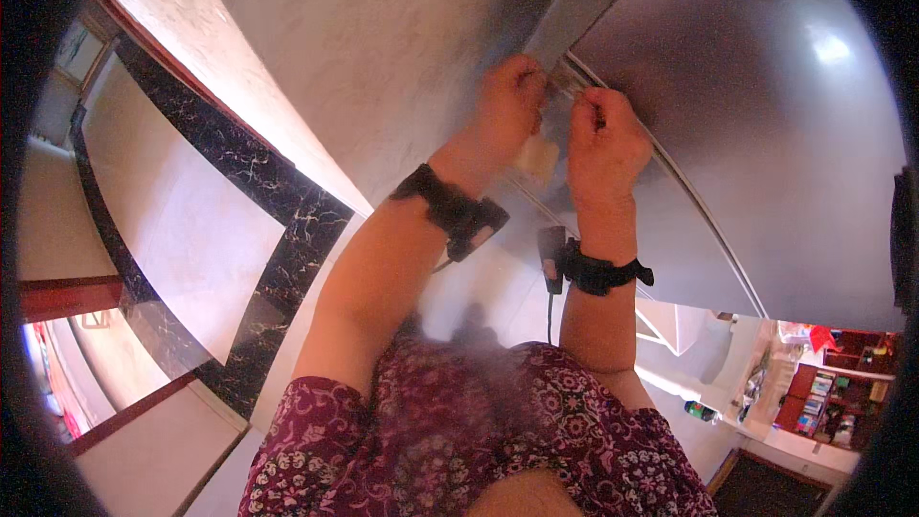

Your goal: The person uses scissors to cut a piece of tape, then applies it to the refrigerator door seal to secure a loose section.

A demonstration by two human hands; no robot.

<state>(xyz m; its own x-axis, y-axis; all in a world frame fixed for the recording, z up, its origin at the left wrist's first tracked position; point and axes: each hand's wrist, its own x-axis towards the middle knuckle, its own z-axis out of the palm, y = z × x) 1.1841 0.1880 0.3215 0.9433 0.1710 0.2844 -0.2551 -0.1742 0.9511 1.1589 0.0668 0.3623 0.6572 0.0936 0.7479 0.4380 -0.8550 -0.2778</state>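
Observation:
Both my hands are raised side by side at the pale edge strip [713, 222] of a large, glossy grey panel, which looks like an appliance door. My left hand [512, 101] is closed, its fingers curled close to the top of the strip. A small pale yellowish patch [538, 161] shows just below it; I cannot tell if it is an object or a reflection. My right hand [608, 144] is closed in a pinch, just right of the left one. Something thin and pale seems to lie between the fingertips, too small and blurred to name.
The grey door panel [766, 134] fills the right side. A cream textured wall [354, 48] rises at the left, with a black marbled floor border [287, 258] beyond. Shelves with small goods [828, 397] stand at the lower right. Black wrist bands [445, 203] carry small devices and cables.

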